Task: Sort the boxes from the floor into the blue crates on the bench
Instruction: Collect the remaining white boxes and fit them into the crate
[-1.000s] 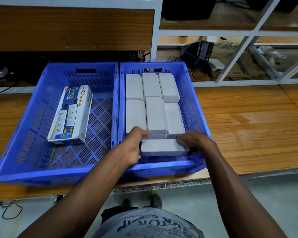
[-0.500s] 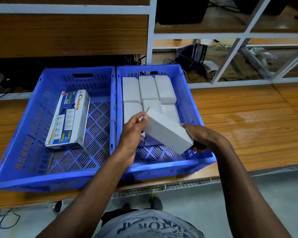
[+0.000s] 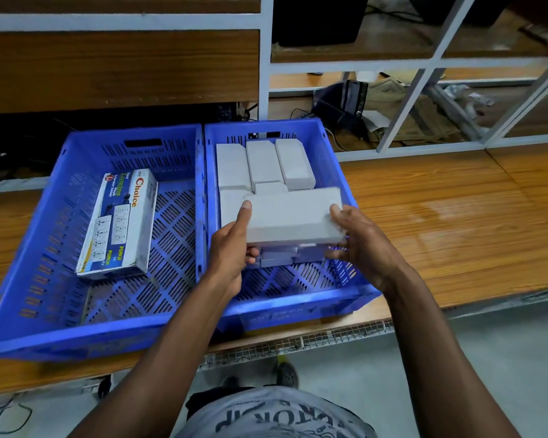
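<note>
At the bottom centre of the frame, a person's grey printed shirt (image 3: pixel 276 415) shows above a grey floor (image 3: pixel 424 374). Two bare forearms reach up from the lower edge toward the middle. The left hand (image 3: pixel 231 248) grips the left end of a plain white box (image 3: pixel 293 216), thumb laid up along its top edge and fingers curled beneath. The right hand (image 3: pixel 364 245) holds the right end, thumb on top, fingers spread under it. The box is held crosswise just above the near half of the right blue crate (image 3: pixel 298 298), over other white boxes (image 3: pixel 263 162) packed in rows toward its far wall. Touching it at centre left, the left blue crate (image 3: pixel 60 311) holds one printed "Choice" box (image 3: pixel 117 222). Both crates rest on a wooden bench (image 3: pixel 456 210). White-framed shelving (image 3: pixel 263 58) fills the top of the frame.
</note>
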A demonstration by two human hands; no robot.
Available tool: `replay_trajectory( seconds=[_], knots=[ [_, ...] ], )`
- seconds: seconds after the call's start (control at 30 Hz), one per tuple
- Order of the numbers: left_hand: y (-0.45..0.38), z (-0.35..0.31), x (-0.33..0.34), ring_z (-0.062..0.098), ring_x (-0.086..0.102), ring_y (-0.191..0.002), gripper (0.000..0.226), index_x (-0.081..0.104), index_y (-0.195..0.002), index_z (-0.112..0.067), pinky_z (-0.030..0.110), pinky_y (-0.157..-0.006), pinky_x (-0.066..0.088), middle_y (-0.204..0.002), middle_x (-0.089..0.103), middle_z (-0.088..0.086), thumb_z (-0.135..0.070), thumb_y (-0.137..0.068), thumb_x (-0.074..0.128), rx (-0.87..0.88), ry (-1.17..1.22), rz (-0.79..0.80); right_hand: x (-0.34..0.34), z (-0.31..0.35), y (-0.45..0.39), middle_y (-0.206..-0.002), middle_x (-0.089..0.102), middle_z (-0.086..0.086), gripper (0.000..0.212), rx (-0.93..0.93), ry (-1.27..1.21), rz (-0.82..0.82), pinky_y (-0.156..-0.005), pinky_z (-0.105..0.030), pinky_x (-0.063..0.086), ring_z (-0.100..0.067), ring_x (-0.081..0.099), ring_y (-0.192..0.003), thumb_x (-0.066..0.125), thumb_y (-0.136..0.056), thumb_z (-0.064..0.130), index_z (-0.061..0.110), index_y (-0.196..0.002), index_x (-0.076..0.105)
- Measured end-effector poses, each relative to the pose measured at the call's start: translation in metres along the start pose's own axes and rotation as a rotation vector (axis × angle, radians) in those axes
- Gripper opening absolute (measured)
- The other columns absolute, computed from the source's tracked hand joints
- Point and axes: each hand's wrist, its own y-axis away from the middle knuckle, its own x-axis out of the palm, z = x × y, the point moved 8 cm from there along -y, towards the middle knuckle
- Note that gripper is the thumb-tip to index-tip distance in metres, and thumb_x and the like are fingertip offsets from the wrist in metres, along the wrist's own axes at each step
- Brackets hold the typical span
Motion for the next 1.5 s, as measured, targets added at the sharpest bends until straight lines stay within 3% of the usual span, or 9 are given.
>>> replay_trajectory(
  seconds=[0.13,0.27,0.43,0.6,0.77,1.07,1.27,1.43,1.5],
  knots=[
    [0.017,0.008,0.026,0.024,0.072,-0.066,0.045,0.066,-0.117,-0.011,0.026,-0.055,0.056,-0.080,0.079,0.001,-0.052,-0.100,0.056,-0.054,0.117,0.148,0.000,-0.002,-0.001,-0.102,0.073,0.002,0.046,-0.043,-0.208,-0.081,-0.081,-0.036,0.058,-0.025,0.074,-0.093,0.083,-0.079,0.041,0.020,-0.112,0.058],
    [0.035,0.027,0.056,0.030,0.076,-0.076,0.050,0.064,-0.126,-0.011,0.024,-0.051,0.053,-0.104,0.079,0.005,-0.050,-0.095,0.064,-0.129,0.068,0.291,0.017,-0.015,-0.001,-0.089,0.073,-0.002,0.014,-0.033,-0.273,-0.158,-0.066,-0.026,0.055,-0.014,0.068,-0.075,0.064,-0.099,0.030,0.016,-0.101,0.064],
    [0.038,0.043,0.066,0.018,0.068,-0.074,0.049,0.067,-0.127,-0.013,0.024,-0.054,0.045,-0.113,0.077,0.008,-0.043,-0.090,0.074,-0.193,0.097,0.296,0.022,-0.027,-0.003,-0.113,0.076,-0.006,0.042,-0.036,-0.129,-0.295,-0.079,-0.037,0.059,-0.025,0.075,-0.096,0.072,-0.094,0.037,0.012,-0.124,0.057],
    [0.034,0.048,0.067,0.022,0.066,-0.097,0.034,0.068,-0.116,-0.015,0.028,-0.072,0.051,-0.112,0.072,0.006,-0.039,-0.092,0.071,-0.294,0.055,0.325,0.010,-0.027,-0.011,-0.113,0.075,-0.014,0.034,0.013,0.023,-0.370,-0.079,-0.049,0.064,-0.028,0.075,-0.094,0.075,-0.092,0.025,0.010,-0.120,0.064],
    [0.024,0.059,0.056,0.036,0.060,-0.121,0.051,0.047,-0.137,-0.002,0.039,-0.093,0.052,-0.138,0.056,0.021,-0.030,-0.098,0.065,-0.426,0.157,0.257,-0.017,-0.010,-0.015,-0.110,0.062,-0.003,0.057,0.017,0.311,-0.579,-0.064,-0.030,0.054,-0.020,0.065,-0.089,0.080,-0.086,0.033,0.013,-0.128,0.046],
    [0.015,0.062,0.043,0.044,0.061,-0.119,0.036,0.049,-0.130,0.001,0.045,-0.095,0.055,-0.142,0.053,0.025,-0.020,-0.101,0.055,-0.486,0.223,0.218,-0.024,-0.017,-0.052,-0.113,0.059,-0.009,0.061,0.124,0.522,-0.515,-0.091,-0.051,0.058,-0.030,0.065,-0.102,0.076,-0.085,0.032,0.005,-0.127,0.043],
    [0.008,0.066,0.040,0.043,0.062,-0.118,0.036,0.049,-0.129,0.002,0.044,-0.096,0.054,-0.141,0.054,0.024,-0.022,-0.102,0.053,-0.503,0.226,0.194,-0.039,-0.043,-0.089,-0.125,0.067,-0.015,0.101,0.159,0.505,-0.475,-0.098,-0.049,0.057,-0.033,0.068,-0.111,0.071,-0.046,0.052,0.000,-0.130,0.050],
    [0.006,0.064,0.041,0.040,0.062,-0.118,0.043,0.049,-0.136,0.002,0.043,-0.091,0.053,-0.138,0.056,0.023,-0.023,-0.102,0.052,-0.498,0.216,0.194,-0.043,-0.055,-0.102,-0.133,0.064,-0.016,0.104,0.225,0.526,-0.460,-0.097,-0.045,0.057,-0.035,0.066,-0.116,0.072,-0.054,0.046,-0.001,-0.142,0.042],
    [0.005,0.063,0.041,0.039,0.061,-0.119,0.044,0.048,-0.138,0.002,0.043,-0.091,0.053,-0.139,0.055,0.023,-0.023,-0.102,0.052,-0.497,0.216,0.199,-0.041,-0.054,-0.103,-0.131,0.065,-0.017,0.083,0.254,0.592,-0.442,-0.093,-0.039,0.056,-0.035,0.065,-0.116,0.073,-0.071,0.040,-0.003,-0.139,0.049]
  ],
)
